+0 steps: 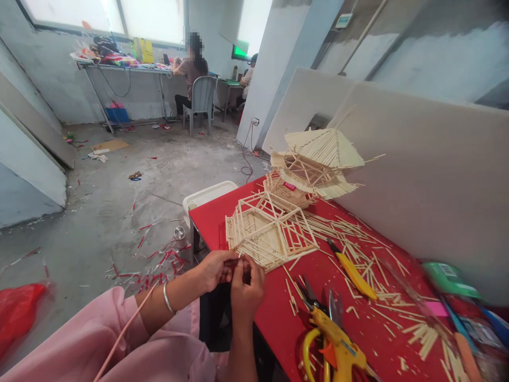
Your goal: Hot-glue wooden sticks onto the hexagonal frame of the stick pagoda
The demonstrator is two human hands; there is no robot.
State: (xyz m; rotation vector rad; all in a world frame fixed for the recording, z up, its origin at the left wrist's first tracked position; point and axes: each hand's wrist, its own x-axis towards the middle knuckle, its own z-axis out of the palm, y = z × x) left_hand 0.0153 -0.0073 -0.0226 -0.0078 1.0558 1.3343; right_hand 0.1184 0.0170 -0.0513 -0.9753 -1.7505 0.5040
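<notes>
My left hand (217, 269) and my right hand (246, 289) meet at the near left edge of the red table (286, 323). Both pinch a small thin piece between their fingertips; I cannot make out what it is. Just beyond the hands lies a hexagonal frame of thin wooden sticks (268, 231). Further back stands a taller stick model with slanted roofs (316, 164). A silver bangle sits on my left wrist.
Loose sticks (358, 239) are scattered over the table. A yellow glue gun (338, 345), pliers (308, 294) and a yellow cutter (352, 270) lie near my right hand. A white board (429, 185) walls the table's far side. A person sits on a chair (201, 101) at a distant desk.
</notes>
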